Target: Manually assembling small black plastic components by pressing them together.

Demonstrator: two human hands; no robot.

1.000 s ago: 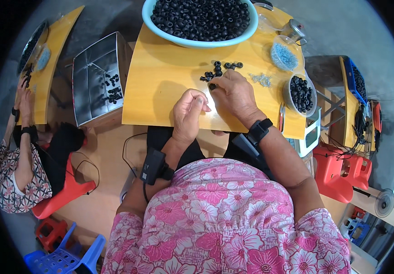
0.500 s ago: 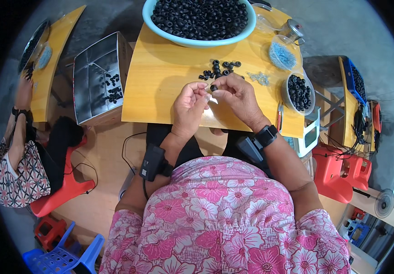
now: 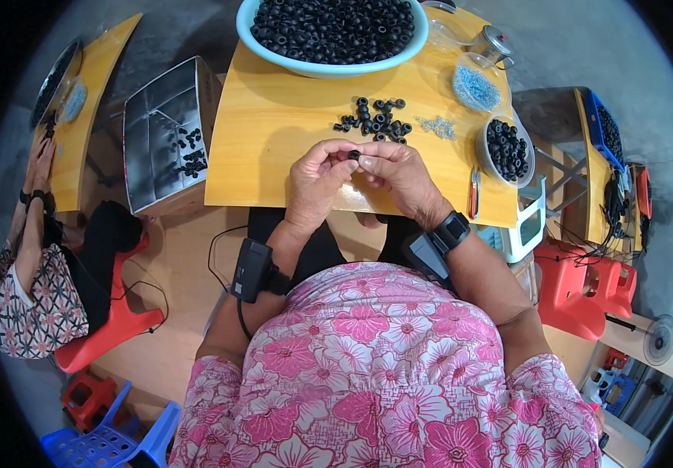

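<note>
Near the front edge of the yellow table, my hands meet at the fingertips around one small black ring-like part. My right hand pinches it between thumb and fingers. Against its other side, the thumb and fingers of my left hand are closed; any small piece inside that pinch is hidden. Just beyond my hands lies a loose group of similar black parts. Small clear-bluish pieces are scattered to its right.
A light-blue basin heaped with black parts stands at the far side. Along the right are a tub of black parts, a bowl of bluish pieces, a metal cup and red-handled snippers. A lined box sits left; another person's hands work beyond.
My hands have come together, and the black part in my right hand now touches my left fingertips. At the far left, the other person's hands have shifted on their table.
</note>
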